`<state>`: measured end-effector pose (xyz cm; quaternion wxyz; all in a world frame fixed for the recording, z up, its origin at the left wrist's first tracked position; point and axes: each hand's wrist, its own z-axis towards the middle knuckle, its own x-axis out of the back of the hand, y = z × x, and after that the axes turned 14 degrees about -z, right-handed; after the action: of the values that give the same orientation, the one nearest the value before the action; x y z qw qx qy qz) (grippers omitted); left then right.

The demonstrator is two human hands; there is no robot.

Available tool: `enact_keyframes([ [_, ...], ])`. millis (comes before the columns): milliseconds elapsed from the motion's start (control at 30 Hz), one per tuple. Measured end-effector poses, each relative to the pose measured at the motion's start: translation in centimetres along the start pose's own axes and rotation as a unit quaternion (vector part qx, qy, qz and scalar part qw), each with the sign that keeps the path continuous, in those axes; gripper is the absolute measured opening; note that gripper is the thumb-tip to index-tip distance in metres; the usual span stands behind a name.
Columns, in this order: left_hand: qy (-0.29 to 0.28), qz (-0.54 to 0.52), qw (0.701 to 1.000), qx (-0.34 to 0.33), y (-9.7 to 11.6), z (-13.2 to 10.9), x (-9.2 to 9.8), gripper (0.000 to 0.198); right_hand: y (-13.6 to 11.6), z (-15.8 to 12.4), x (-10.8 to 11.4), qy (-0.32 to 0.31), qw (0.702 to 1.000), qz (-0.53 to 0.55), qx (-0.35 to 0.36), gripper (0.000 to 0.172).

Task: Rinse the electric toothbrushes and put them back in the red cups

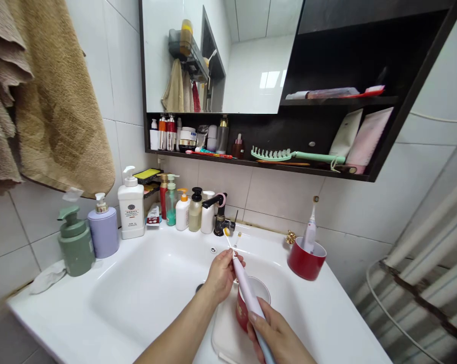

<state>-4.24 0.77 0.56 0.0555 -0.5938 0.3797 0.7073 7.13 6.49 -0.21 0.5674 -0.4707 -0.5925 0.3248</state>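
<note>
An electric toothbrush [247,285] with a pale pink body is held over the sink, tilted, its yellow-and-white bristles pointing toward the faucet. My right hand [277,331] is closed round the lower part of its handle. The fingers of my left hand [222,275] pinch the neck where the brush head meets the handle. Beneath the handle, partly hidden, a red cup [242,311] with a white inside stands on a whitish board or tray [222,333] in the sink. A second small brush head [238,237] is at the sink's back rim, just behind my left fingertips.
The white sink [137,283] has a black faucet [222,217] at its back. Pump bottles [131,207] line the left and back rim. Another electric toothbrush [310,230] stands in a red cup [307,263] at right. A dark mirror cabinet [315,129] hangs above; towels [61,101] hang left.
</note>
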Motion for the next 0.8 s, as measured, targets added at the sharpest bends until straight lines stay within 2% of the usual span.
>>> enact_keyframes([
  [133, -0.008, 0.019, 0.999, 0.027, 0.04, 0.03, -0.04, 0.017, 0.35, 0.17, -0.27, 0.083, 0.991, -0.103, -0.024, 0.04],
  [267, 0.0, 0.007, 1.0, -0.002, -0.04, 0.23, -0.05, 0.015, 0.17, 0.28, -0.23, 0.149, 0.966, -0.211, 0.018, 0.037],
  [467, 0.038, -0.022, 0.999, -0.019, 0.21, 0.23, -0.16, 0.013, 0.33, 0.85, -1.0, 0.087, 0.985, -0.149, -0.012, 0.042],
  [600, 0.038, -0.029, 0.998, -0.032, 0.23, 0.15, -0.32, 0.014, 0.16, 0.8, -1.01, 0.165, 0.963, -0.212, 0.034, 0.035],
  [633, 0.038, -0.027, 0.998, -0.033, 0.26, 0.15, -0.35, 0.014, 0.12, 0.77, -1.0, 0.16, 0.965, -0.205, 0.032, 0.035],
  [733, 0.054, -0.025, 0.997, -0.038, 0.45, 0.19, -0.39, 0.013, 0.14, 0.75, -1.07, 0.09, 0.986, -0.141, -0.01, 0.041],
  [800, 0.062, -0.028, 0.997, -0.042, 0.6, 0.25, -0.35, 0.012, 0.22, 0.76, -1.14, 0.088, 0.985, -0.145, -0.018, 0.043],
])
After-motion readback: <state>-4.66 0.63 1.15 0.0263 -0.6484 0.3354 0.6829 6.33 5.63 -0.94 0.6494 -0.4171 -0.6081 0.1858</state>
